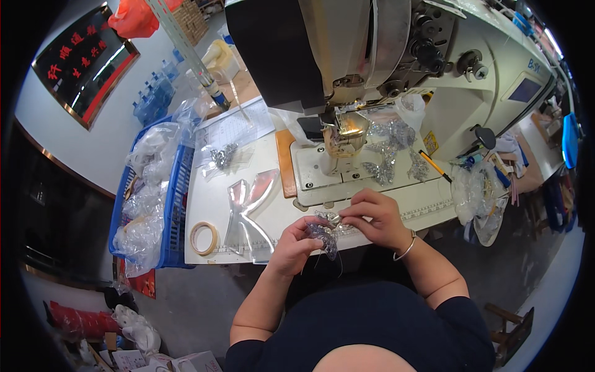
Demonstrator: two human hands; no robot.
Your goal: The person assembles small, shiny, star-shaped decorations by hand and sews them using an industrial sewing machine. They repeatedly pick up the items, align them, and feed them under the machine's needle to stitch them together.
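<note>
Near the table's front edge, my left hand [294, 247] is closed on a glittery grey-silver sequined piece [326, 240]. Loose thread hangs below the piece. Thumb and fingers of my right hand [377, 218] pinch a small shiny silvery bit [334, 219] at its upper end; the fingers partly hide what this bit is. Behind my hands stands a white sewing machine [496, 37] with its needle area lit. More sequined pieces [384, 155] lie on the machine bed to the right of the needle. A clear plastic bow-shaped template [238, 217] lies to my left.
A tan tape roll [204, 239] sits at the table's left front. Beside the table, a blue basket [167, 217] holds clear plastic bags. A small bag of sequined pieces [223, 155] rests on papers. At right are a yellow pen [435, 165] and a hanging plastic bag [474, 192].
</note>
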